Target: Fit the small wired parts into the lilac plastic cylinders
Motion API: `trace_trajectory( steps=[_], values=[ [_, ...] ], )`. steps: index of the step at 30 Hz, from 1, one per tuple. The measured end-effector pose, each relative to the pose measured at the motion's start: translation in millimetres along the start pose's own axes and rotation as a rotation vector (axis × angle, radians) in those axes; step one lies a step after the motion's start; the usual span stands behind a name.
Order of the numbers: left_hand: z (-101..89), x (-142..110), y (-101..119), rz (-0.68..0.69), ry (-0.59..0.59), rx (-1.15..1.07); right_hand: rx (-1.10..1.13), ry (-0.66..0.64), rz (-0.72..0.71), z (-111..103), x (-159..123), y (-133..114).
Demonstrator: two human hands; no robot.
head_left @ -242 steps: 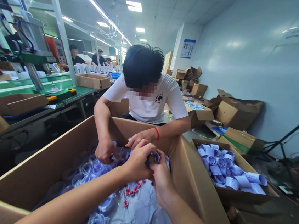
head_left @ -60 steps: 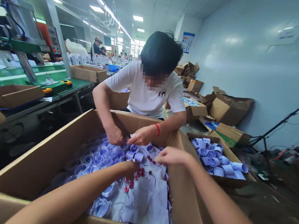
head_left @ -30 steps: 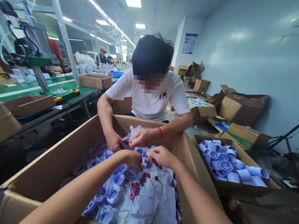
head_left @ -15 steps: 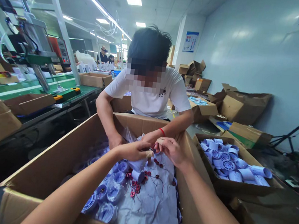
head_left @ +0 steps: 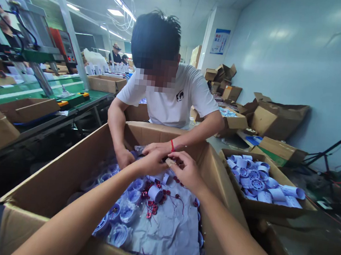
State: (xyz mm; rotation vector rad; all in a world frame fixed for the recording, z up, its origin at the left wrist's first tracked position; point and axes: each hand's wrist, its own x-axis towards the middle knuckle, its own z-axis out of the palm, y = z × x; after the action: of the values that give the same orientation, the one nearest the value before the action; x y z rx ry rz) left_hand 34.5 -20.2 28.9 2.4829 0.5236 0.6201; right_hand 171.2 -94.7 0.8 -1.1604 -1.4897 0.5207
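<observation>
My left hand (head_left: pixel 153 164) and my right hand (head_left: pixel 186 170) meet over the far part of a large cardboard box (head_left: pixel 49 202). Their fingers are bent and pinched together around something small and dark that I cannot make out. Below them lies a wrinkled white paper sheet (head_left: pixel 172 225). Small red-and-black parts with thin wires (head_left: pixel 151 208) are scattered on it, beside a short lavender plastic cup (head_left: pixel 155 194). More lavender cups, some in clear plastic wrap (head_left: pixel 120 236), fill the box's left side. A co-worker's hands reach in just beyond mine.
A co-worker (head_left: pixel 169 99) in a white shirt leans over the far side of the box. At right stands another carton (head_left: pixel 283 210) of lavender cups. A green workbench (head_left: pixel 71 88) with a press machine (head_left: pixel 31 27) runs along the left.
My hands have shifted slightly left and closer together, and the right fingers now bend toward the left. The co-worker's hands have moved left too. The view has turned a little.
</observation>
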Motion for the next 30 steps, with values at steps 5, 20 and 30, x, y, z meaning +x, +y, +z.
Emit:
trace_trajectory(
  steps=[5, 20, 30],
  values=[
    [1.2, -2, 5, 0.089, 0.054, -0.006, 0.036, 0.026, 0.019, 3, 1, 4],
    [6.0, -8, 9, -0.037, 0.049, 0.122, 0.219, 0.028, 0.244, -3, 2, 2],
    [1.5, -11, 7, -0.168, 0.08, 0.001, 0.27, 0.074, 0.297, -14, 4, 6]
  ],
)
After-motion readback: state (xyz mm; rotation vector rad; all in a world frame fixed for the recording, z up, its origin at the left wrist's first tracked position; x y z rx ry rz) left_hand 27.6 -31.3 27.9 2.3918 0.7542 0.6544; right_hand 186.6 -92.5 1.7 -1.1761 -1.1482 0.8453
